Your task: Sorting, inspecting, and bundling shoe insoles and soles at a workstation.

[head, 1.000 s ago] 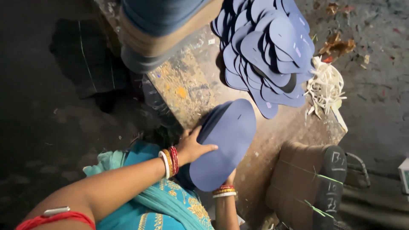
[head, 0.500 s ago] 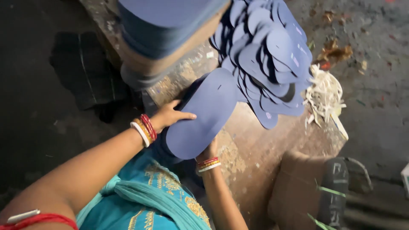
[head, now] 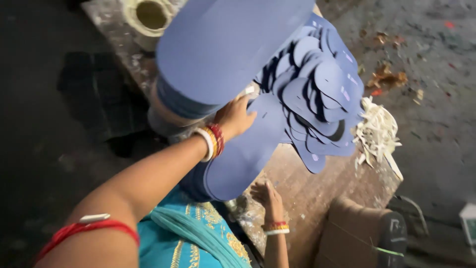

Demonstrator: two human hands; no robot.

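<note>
A long blue foam sole (head: 243,159) lies slanted over the near edge of a worn wooden bench (head: 317,193). My left hand (head: 235,116) presses on its upper end, fingers curled over it, close under a big stack of blue foam sheets (head: 223,44). My right hand (head: 265,193) is at the sole's lower end with fingers spread, touching its edge. Both wrists wear red and white bangles. Just right of the sole is a fanned pile of several cut blue soles (head: 317,99).
A heap of white strips (head: 377,134) sits at the bench's right end. A roll with a cardboard core (head: 151,15) stands at the back left. A brown cardboard box (head: 347,233) is below the bench, and dark littered floor surrounds it.
The sole has moved up and left toward the stack with my left hand on it. My right hand has come out from under the sole and now shows at its lower edge.
</note>
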